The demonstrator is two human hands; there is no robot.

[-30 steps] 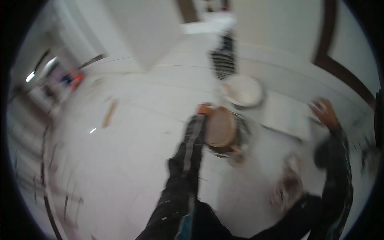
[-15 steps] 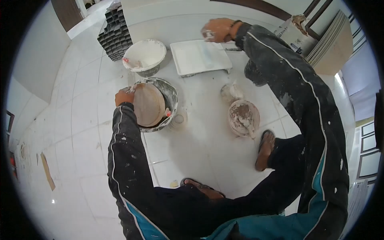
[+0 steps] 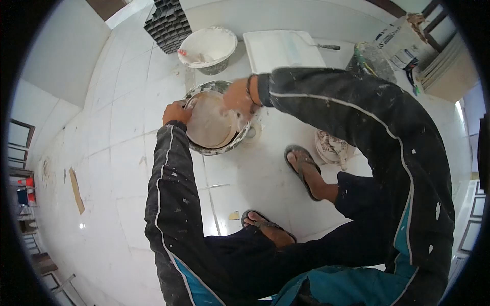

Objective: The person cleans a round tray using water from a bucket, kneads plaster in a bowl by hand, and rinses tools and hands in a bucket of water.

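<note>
My left hand grips the left edge of a round, shallow, sieve-like pan with a pale rim. The pan sits in the mouth of a dark, white-smeared bucket, whose inside is mostly covered. Over the pan's upper right side is my right hand, palm down. Motion smears its fingers, so whether they hold anything is unclear. Whitish powder or paste appears on the pan's surface beneath it.
Behind the bucket stand a white-coated basin and a white tray with a dark-handled tool. A messy pinkish bowl is partly under my right sleeve. A dark bucket and paper sack stand at the right.
My right hand has come from above the tray down and left to the pan. My left hand still holds the pan's edge. The view has shifted, and my right-side foot has moved closer to the bucket.
</note>
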